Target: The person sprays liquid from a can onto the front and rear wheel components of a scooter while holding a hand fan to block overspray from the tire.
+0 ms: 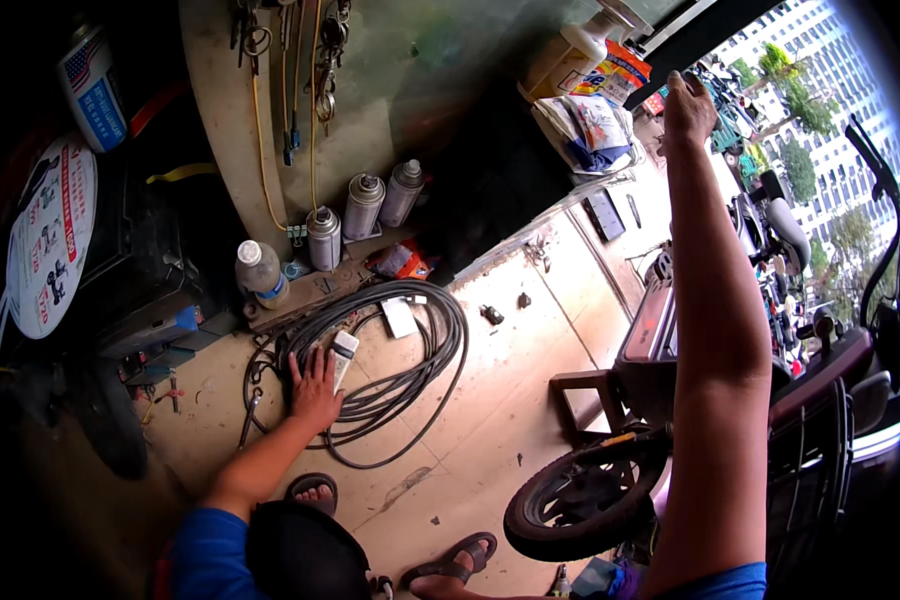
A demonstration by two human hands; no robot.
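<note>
On a tiled floor (500, 400), a white block (344, 362) is set inside a loose coil (456, 335) of dark cable, close to the floor's far edge, where a low ledge (315, 295) is met. The left hand (317, 392) is held palm down over the near-left side of the coil, its fingers spread and no grip on anything shown. The block lies just beside those fingers, on their right; whether it is touched cannot be told. Its long axis is pointed away from the body, with the far end tipped a little to the right. The left hand is much the nearer; the right hand (690, 108) is stretched far off toward the bright, outdoor side, its fingers curled, and whether anything is held there cannot be told. Between the left fingers and the block nothing stands, but both are ringed by loops of cable. A flat white box (400, 317) is seen beyond the block, near the coil's far rim. Along the ledge are lined a bottle (260, 276) and three spray cans (364, 208), with a red packet (402, 262) near them. Toward the floor's right edge, well apart from the block, a stool (575, 382) and a black wheel (520, 515) are placed, and a sandalled foot (455, 562) is planted near the wheel.
</note>
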